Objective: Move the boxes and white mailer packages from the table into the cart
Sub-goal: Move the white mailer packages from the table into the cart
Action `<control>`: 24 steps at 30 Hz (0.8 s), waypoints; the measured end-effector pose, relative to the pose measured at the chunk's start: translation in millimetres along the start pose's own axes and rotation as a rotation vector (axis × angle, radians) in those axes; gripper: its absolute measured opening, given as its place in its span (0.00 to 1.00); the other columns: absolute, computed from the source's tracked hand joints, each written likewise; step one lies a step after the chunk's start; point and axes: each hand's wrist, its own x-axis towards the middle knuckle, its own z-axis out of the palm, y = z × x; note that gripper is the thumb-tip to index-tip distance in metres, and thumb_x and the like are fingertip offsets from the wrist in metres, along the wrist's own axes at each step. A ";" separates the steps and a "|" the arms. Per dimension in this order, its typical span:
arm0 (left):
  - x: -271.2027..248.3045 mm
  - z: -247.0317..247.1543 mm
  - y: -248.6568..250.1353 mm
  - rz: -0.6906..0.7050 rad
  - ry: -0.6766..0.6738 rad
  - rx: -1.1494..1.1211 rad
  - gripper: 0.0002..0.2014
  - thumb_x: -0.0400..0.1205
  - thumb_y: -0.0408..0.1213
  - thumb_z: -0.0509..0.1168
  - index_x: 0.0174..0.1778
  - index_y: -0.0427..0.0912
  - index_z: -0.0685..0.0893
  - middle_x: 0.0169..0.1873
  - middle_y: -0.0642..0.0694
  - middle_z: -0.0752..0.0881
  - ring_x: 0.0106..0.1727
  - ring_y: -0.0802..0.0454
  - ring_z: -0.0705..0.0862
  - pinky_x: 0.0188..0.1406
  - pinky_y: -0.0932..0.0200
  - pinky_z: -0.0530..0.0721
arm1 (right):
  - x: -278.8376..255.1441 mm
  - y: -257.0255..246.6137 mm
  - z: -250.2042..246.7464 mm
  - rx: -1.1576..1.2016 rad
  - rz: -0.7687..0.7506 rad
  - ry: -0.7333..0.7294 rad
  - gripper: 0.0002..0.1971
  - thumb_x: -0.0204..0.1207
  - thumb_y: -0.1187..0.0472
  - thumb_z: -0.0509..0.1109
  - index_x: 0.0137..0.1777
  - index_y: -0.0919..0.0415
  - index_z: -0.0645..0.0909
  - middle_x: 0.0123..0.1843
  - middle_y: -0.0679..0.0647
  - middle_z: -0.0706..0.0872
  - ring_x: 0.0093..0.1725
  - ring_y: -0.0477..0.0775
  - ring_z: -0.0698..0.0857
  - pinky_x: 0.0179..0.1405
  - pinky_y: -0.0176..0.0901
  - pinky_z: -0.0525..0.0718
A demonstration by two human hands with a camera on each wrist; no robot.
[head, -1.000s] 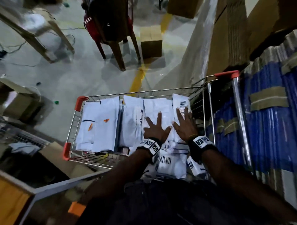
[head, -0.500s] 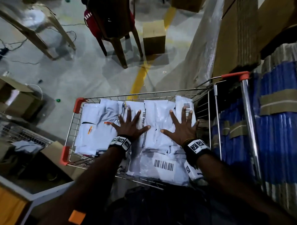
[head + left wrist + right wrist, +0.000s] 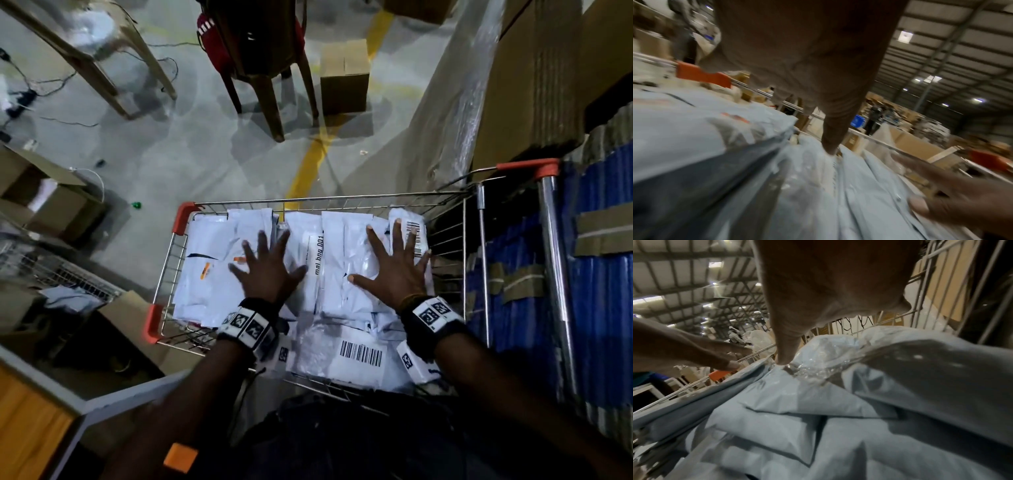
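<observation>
1. Cart [image 3: 329, 200]: wire basket with orange corner caps, standing on a concrete floor. It is filled with white mailers [image 3: 342, 267] lying side by side and overlapping.
2. Left hand [image 3: 269, 270]: palm down on the mailers in the cart's left half, fingers straight and spread, grasping nothing. The left wrist view shows one fingertip [image 3: 829, 148] pressed into the plastic.
3. Right hand [image 3: 394, 269]: palm down on the mailers in the cart's right half, fingers straight and spread, grasping nothing. Its outer fingers lie beside a barcode label [image 3: 412, 238].
4. One mailer with a barcode [image 3: 359, 354] lies at the cart's near edge, between the wrists.
5. Beyond the cart: a closed box [image 3: 344, 77] on the floor beside a chair [image 3: 263, 51].
</observation>
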 end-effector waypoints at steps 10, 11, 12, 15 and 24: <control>-15.9 20.8 -61.0 -0.125 -0.085 -0.074 0.55 0.72 0.44 0.77 0.85 0.63 0.44 0.84 0.36 0.38 0.76 0.27 0.66 0.63 0.36 0.78 | 17.1 -11.9 17.2 -0.106 -0.060 -0.157 0.54 0.64 0.23 0.66 0.82 0.31 0.34 0.85 0.51 0.27 0.84 0.67 0.31 0.72 0.86 0.43; -17.0 21.2 -60.2 -0.131 -0.076 -0.076 0.55 0.72 0.43 0.77 0.85 0.62 0.43 0.84 0.36 0.38 0.77 0.27 0.65 0.63 0.35 0.77 | 15.7 -13.6 16.6 -0.111 -0.061 -0.150 0.54 0.65 0.23 0.66 0.82 0.32 0.35 0.85 0.52 0.28 0.84 0.67 0.31 0.72 0.86 0.43; -18.3 20.9 -59.5 -0.136 -0.079 -0.088 0.55 0.73 0.43 0.77 0.85 0.62 0.43 0.84 0.37 0.37 0.79 0.28 0.63 0.64 0.35 0.77 | 13.9 -15.3 15.8 -0.116 -0.058 -0.141 0.54 0.65 0.24 0.66 0.83 0.32 0.35 0.85 0.53 0.28 0.84 0.68 0.32 0.72 0.85 0.43; -21.8 20.2 -59.3 -0.136 -0.101 -0.139 0.54 0.74 0.44 0.75 0.85 0.62 0.42 0.84 0.37 0.34 0.83 0.30 0.54 0.69 0.33 0.74 | 4.0 -23.6 11.0 -0.096 -0.052 -0.079 0.52 0.68 0.27 0.67 0.83 0.34 0.37 0.86 0.55 0.30 0.84 0.68 0.33 0.74 0.82 0.40; -61.3 18.3 -69.8 -0.069 -0.031 -0.347 0.46 0.74 0.51 0.76 0.85 0.57 0.57 0.85 0.35 0.42 0.85 0.35 0.50 0.79 0.37 0.64 | -54.9 -80.5 15.6 0.032 -0.183 -0.068 0.38 0.78 0.40 0.66 0.84 0.40 0.52 0.87 0.58 0.39 0.85 0.66 0.38 0.81 0.69 0.44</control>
